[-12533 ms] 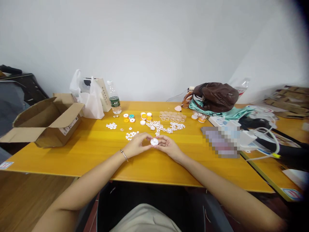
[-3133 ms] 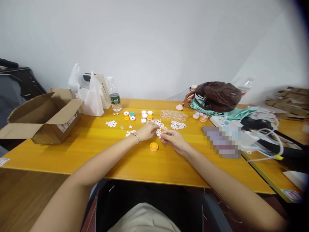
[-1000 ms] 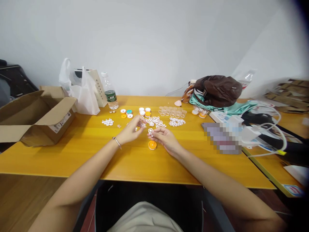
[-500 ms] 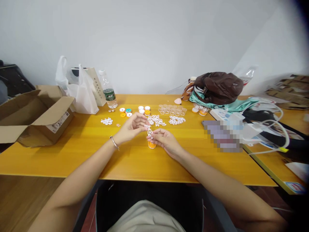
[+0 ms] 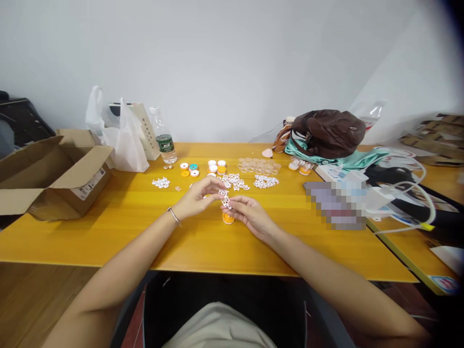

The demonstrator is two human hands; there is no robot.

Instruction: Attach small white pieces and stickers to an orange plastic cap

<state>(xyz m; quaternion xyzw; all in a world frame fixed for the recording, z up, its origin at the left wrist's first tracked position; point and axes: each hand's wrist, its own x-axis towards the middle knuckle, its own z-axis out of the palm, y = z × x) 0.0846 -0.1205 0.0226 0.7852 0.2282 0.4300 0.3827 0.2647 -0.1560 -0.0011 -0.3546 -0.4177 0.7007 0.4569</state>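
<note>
Two small white openwork plastic pieces are held close together above the table. My left hand (image 5: 203,194), with a bracelet on its wrist, pinches the upper white openwork piece (image 5: 222,193) between thumb and fingers. My right hand (image 5: 250,215) grips the lower white openwork piece (image 5: 226,202) in its fingertips. Whether the two pieces touch or overlap, I cannot tell. Just below my right fingertips an orange round part with a white rim (image 5: 228,220) stands on the table. Behind my hands lie piles of similar white openwork pieces (image 5: 266,181).
Clear rings (image 5: 259,166), white and orange round parts (image 5: 216,166) and small white pieces (image 5: 160,182) lie farther back. A cardboard box (image 5: 65,174), a plastic bag (image 5: 126,140) and a water bottle (image 5: 166,142) stand left. A brown bag (image 5: 329,133) and cables (image 5: 406,229) are right.
The white piece in my left hand has turned and come down slightly against the one in my right hand. Both hands stay in nearly the same place.
</note>
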